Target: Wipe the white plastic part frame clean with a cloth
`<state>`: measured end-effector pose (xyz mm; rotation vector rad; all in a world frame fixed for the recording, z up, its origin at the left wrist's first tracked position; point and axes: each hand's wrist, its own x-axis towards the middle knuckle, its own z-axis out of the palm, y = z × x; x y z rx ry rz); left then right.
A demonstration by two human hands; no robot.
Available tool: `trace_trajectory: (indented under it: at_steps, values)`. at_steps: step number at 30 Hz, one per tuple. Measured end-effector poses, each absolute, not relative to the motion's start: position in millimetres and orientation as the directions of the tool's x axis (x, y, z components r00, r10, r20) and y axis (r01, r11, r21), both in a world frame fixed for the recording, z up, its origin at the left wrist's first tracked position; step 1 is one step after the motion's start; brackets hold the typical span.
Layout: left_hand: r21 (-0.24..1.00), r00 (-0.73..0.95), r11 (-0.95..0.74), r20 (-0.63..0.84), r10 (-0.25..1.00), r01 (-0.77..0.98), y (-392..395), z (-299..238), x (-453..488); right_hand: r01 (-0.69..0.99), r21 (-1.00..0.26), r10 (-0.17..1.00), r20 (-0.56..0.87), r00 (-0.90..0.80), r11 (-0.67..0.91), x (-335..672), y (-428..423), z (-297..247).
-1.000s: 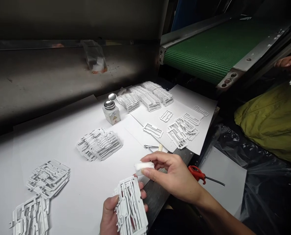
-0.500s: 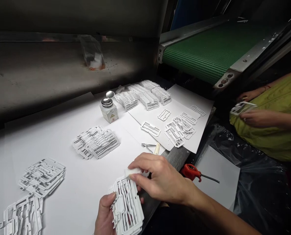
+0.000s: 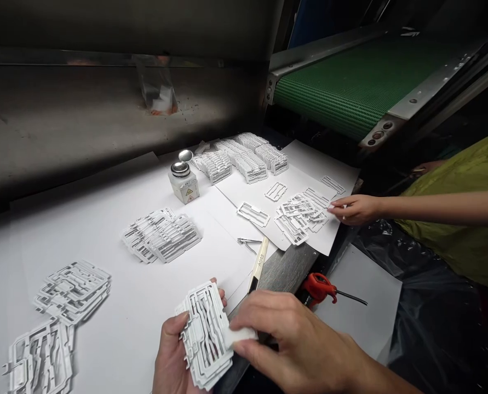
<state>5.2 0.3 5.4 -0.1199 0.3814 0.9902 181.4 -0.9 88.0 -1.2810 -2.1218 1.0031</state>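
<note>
Gripping a white plastic frame [image 3: 205, 336], left hand [image 3: 170, 358]; right hand [image 3: 297, 347] pinches a white wipe [image 3: 239, 335]; bottle [image 3: 183, 183] label unreadable.

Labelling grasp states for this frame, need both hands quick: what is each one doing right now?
Left hand: closed on a stack of white plastic frames.
Right hand: pinching a small white pad against the stack's edge.

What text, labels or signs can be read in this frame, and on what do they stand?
Cream knife handle: dark print, roughly "A1042", too blurred to be sure.
Small white dispenser bottle: a yellow warning triangle on a label; its wording is too small to read.
White plastic frame in the left hand, and the stacks on the white paper: no text seen.
</note>
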Motion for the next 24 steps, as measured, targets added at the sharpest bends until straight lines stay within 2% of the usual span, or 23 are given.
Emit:
trace_trajectory:
  at_steps: [5, 11, 14, 17, 20, 22, 24]
  values:
    - [0.104, 0.478, 0.559, -0.408, 0.778, -0.822, 1, 7, 2, 0.512, -0.839, 0.906, -0.055, -0.420, 0.186, 179, -12, 92]
    - [0.096, 0.566, 0.619, -0.316, 0.761, -0.779, 0, 7, -3, 0.390, -0.895, 0.898, 0.027, -0.440, 0.218, 165, -15, 82]
    - [0.202, 0.486, 0.542, -0.268, 0.832, -0.816, 1, 3, -5, 0.473, -0.881, 0.955, -0.122, -0.270, 0.021, 173, -13, 81]
    - [0.257, 0.482, 0.529, -0.224, 0.847, -0.809, 3, -4, -7, 0.441, -0.869, 0.929, -0.327, -0.173, -0.224, 181, -12, 73]
    - [0.236, 0.519, 0.565, -0.232, 0.823, -0.790, 3, -8, -7, 0.261, -0.865, 0.828, -0.491, -0.270, -0.428, 180, -13, 57]
    - [0.230, 0.506, 0.567, -0.276, 0.817, -0.791, 2, -7, -7, 0.171, -0.864, 0.781, -0.501, -0.372, -0.473, 176, -15, 47]
    - [0.239, 0.494, 0.565, -0.298, 0.817, -0.790, 0, -5, -7, 0.146, -0.876, 0.784, -0.477, -0.397, -0.460, 174, -15, 44]
